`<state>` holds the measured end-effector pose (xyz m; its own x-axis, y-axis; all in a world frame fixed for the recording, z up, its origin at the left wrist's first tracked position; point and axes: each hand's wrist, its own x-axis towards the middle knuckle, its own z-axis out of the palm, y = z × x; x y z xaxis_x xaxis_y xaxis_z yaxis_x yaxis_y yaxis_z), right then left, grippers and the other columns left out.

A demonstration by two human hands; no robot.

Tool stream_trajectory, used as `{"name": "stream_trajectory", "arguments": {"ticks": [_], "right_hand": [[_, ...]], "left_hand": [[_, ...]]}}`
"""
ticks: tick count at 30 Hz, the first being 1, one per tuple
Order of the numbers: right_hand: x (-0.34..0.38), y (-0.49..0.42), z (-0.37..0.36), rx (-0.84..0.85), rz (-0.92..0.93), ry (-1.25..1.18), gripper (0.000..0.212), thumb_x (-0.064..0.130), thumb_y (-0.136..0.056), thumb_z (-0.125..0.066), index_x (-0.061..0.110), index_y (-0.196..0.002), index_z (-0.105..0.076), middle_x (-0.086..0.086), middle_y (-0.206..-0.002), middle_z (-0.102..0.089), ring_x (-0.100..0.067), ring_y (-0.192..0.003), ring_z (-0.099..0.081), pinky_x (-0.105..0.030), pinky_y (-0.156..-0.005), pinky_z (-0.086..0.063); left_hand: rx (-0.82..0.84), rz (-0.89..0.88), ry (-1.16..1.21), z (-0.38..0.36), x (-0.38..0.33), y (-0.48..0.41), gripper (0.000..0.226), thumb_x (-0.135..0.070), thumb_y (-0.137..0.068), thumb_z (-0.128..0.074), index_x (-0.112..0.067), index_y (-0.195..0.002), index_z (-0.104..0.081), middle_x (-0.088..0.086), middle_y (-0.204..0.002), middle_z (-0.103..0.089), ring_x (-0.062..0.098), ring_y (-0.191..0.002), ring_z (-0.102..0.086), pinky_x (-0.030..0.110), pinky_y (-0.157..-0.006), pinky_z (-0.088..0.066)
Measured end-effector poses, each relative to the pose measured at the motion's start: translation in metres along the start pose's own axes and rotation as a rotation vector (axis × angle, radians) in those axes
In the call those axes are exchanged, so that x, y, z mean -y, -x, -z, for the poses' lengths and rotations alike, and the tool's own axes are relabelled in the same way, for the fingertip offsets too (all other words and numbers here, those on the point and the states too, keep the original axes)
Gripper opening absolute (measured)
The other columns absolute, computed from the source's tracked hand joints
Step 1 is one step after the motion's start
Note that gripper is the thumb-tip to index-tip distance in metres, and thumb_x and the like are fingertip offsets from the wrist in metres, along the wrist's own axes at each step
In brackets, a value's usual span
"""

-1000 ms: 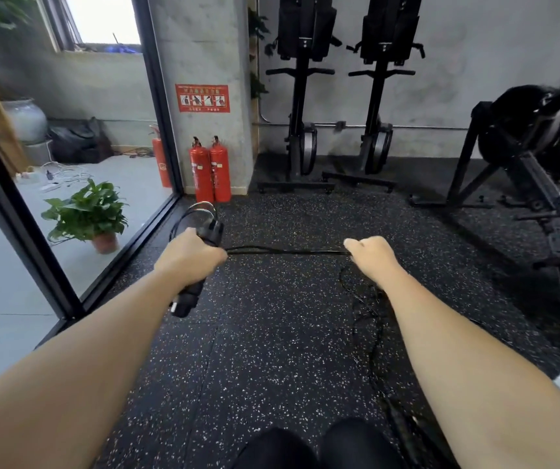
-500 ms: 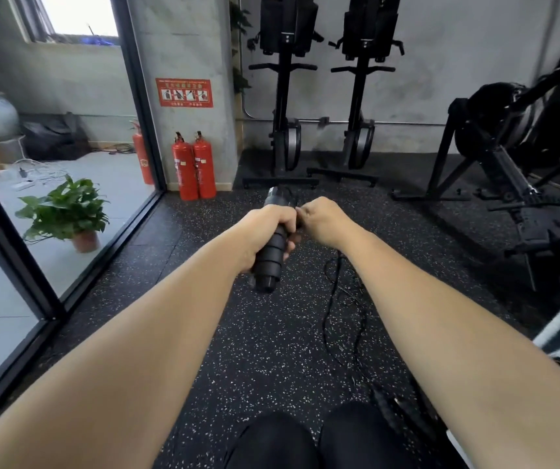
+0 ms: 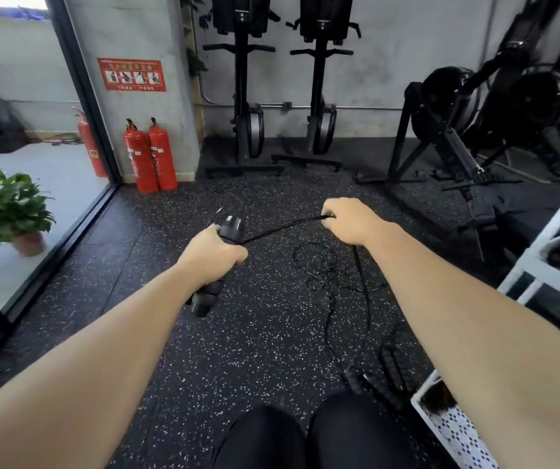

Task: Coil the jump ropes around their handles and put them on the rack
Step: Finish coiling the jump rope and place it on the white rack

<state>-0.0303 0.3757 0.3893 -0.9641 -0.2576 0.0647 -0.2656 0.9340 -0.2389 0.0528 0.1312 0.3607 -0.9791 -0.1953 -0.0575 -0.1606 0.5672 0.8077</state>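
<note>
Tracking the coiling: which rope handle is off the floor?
The handle gripped by the left hand; the other handles lie on the floor by the knees.

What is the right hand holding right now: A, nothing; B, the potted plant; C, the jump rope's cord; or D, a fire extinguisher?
C: the right hand pinches the black cord, which runs taut to the handle gripped by the left hand.

Under the left hand (image 3: 211, 255), the handle (image 3: 205, 296) looks matt black and ribbed, like foam; the rope (image 3: 282, 227) thin and smooth. Below, the floor (image 3: 156, 231) is rough, white-speckled black rubber.
</note>
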Motion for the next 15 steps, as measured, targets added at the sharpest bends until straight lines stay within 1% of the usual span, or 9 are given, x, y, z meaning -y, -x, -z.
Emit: {"name": "stream_trajectory", "arguments": {"ticks": [2,4,7,9,10,12,13,15], "right_hand": [[0.002,-0.012,-0.004,-0.050,0.013,-0.071,0.007,0.016,-0.098,-0.050,0.020,-0.096,-0.054,-0.007,-0.102,-0.062,-0.025,-0.086,-0.056,-0.034,-0.070,-0.041],[0.003,-0.025,-0.008,-0.082,0.029,-0.118,0.008,0.016,-0.097,-0.050,0.021,-0.098,-0.057,-0.006,-0.101,-0.062,-0.025,-0.085,-0.057,-0.033,-0.071,-0.042],[0.003,-0.045,-0.014,-0.087,0.033,-0.156,0.012,0.014,-0.096,-0.051,0.018,-0.102,-0.060,-0.006,-0.102,-0.062,-0.025,-0.085,-0.058,-0.034,-0.073,-0.046],[0.000,-0.057,-0.018,-0.081,0.026,-0.174,0.015,0.007,-0.094,-0.049,0.017,-0.099,-0.060,-0.007,-0.103,-0.062,-0.024,-0.083,-0.057,-0.032,-0.070,-0.044],[-0.002,-0.063,-0.020,-0.075,0.019,-0.177,0.019,0.003,-0.093,-0.047,0.018,-0.096,-0.060,-0.007,-0.103,-0.062,-0.024,-0.081,-0.056,-0.031,-0.068,-0.043],[-0.005,-0.074,-0.023,-0.057,-0.009,-0.171,0.029,-0.004,-0.089,-0.043,0.019,-0.093,-0.060,-0.007,-0.104,-0.062,-0.025,-0.079,-0.056,-0.031,-0.066,-0.041],[-0.006,-0.077,-0.026,-0.039,-0.022,-0.155,0.032,-0.005,-0.088,-0.042,0.018,-0.095,-0.062,-0.007,-0.104,-0.062,-0.025,-0.079,-0.055,-0.031,-0.066,-0.041],[-0.010,-0.081,-0.035,0.017,-0.031,-0.084,0.033,-0.006,-0.088,-0.043,0.016,-0.103,-0.063,-0.008,-0.110,-0.061,-0.024,-0.085,-0.055,-0.031,-0.069,-0.042]], "left_hand": [[0.068,0.010,-0.040,-0.002,0.007,-0.004,0.026,-0.014,-0.077,-0.069,-0.015,-0.101,-0.057,0.004,-0.079,-0.062,0.021,-0.066,-0.053,0.031,-0.062,-0.041],[0.127,0.039,-0.060,-0.004,0.012,-0.009,0.028,-0.014,-0.077,-0.069,-0.014,-0.102,-0.057,0.005,-0.078,-0.062,0.022,-0.066,-0.053,0.030,-0.061,-0.041],[0.162,0.056,-0.120,-0.006,0.020,-0.021,0.029,-0.016,-0.079,-0.069,-0.013,-0.104,-0.055,0.004,-0.078,-0.061,0.020,-0.065,-0.053,0.029,-0.058,-0.040],[0.171,0.078,-0.170,-0.006,0.025,-0.030,0.031,-0.018,-0.079,-0.070,-0.012,-0.104,-0.054,0.004,-0.079,-0.059,0.020,-0.064,-0.052,0.030,-0.058,-0.040],[0.173,0.091,-0.192,-0.005,0.028,-0.033,0.032,-0.020,-0.076,-0.071,-0.012,-0.102,-0.054,0.005,-0.079,-0.060,0.020,-0.064,-0.052,0.031,-0.059,-0.041],[0.180,0.108,-0.227,-0.005,0.034,-0.040,0.038,-0.028,-0.064,-0.070,-0.014,-0.095,-0.054,0.005,-0.081,-0.062,0.021,-0.066,-0.055,0.033,-0.062,-0.045],[0.189,0.108,-0.260,-0.005,0.037,-0.043,0.039,-0.032,-0.059,-0.068,-0.017,-0.093,-0.053,0.003,-0.081,-0.063,0.021,-0.067,-0.056,0.034,-0.064,-0.046],[0.203,0.090,-0.360,-0.006,0.043,-0.048,0.038,-0.037,-0.058,-0.066,-0.022,-0.090,-0.051,-0.001,-0.083,-0.062,0.020,-0.071,-0.058,0.034,-0.068,-0.047]]}}
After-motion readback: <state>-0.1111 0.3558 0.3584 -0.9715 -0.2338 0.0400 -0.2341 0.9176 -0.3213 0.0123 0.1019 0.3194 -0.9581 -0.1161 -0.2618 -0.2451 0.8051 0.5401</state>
